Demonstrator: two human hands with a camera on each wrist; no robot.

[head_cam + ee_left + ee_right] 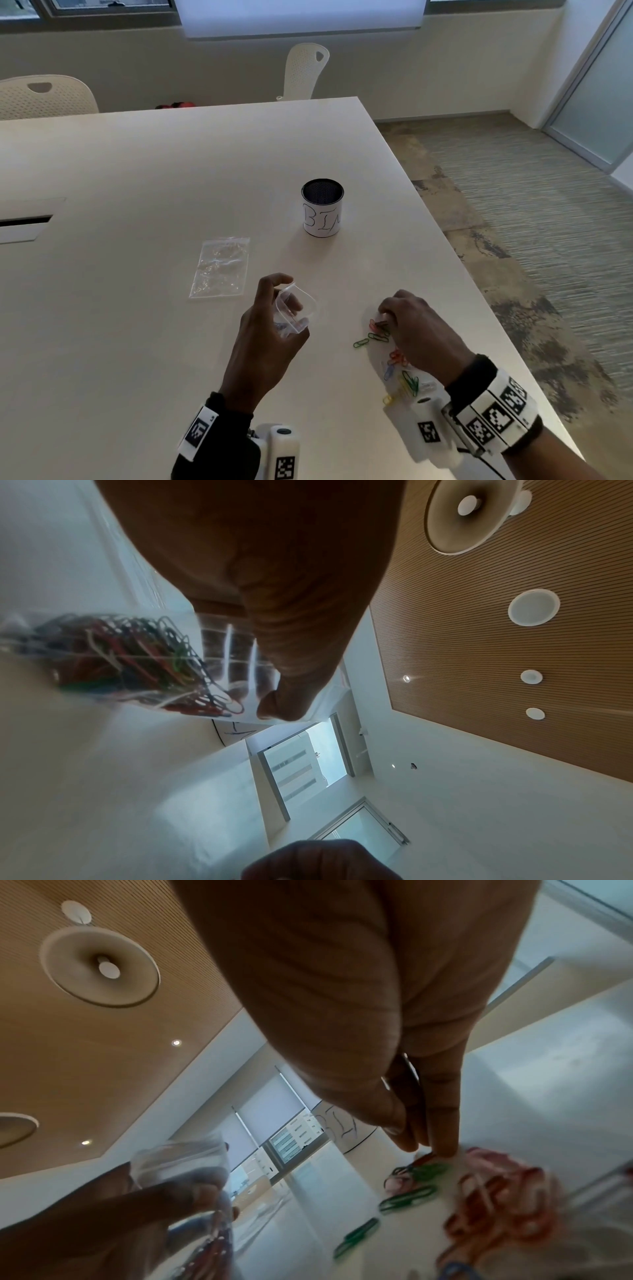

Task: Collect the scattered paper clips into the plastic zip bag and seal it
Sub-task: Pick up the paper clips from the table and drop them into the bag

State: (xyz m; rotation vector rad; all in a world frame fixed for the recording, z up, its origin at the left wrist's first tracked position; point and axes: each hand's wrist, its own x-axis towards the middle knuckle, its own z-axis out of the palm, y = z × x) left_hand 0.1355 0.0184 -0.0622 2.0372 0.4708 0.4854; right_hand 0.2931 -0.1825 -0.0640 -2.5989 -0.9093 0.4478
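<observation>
Pale wooden table (171, 178) in a meeting room carries the work. Left hand (263, 339), raised above the table with wrist low and fingers curled upward, grips a small clear plastic zip bag (294, 311) with its mouth held open toward the right; the left wrist view shows a tangle of red, green, blue and white paper clips (137, 658) already inside the bag. Right hand (418, 329) is palm down at the table's right edge, thumb and fingertips (441, 1139) drawn together onto a clip at the far end of the scattered coloured paper clips (394, 356); whether that clip is lifted cannot be told. Loose clips, green, red, blue and yellow, lie in a line running from the fingertips back under the wrist. Beyond the left hand a second clear zip bag (221, 267) lies flat, and farther off stands a black mesh cup with a white hand-lettered paper label (322, 212).
</observation>
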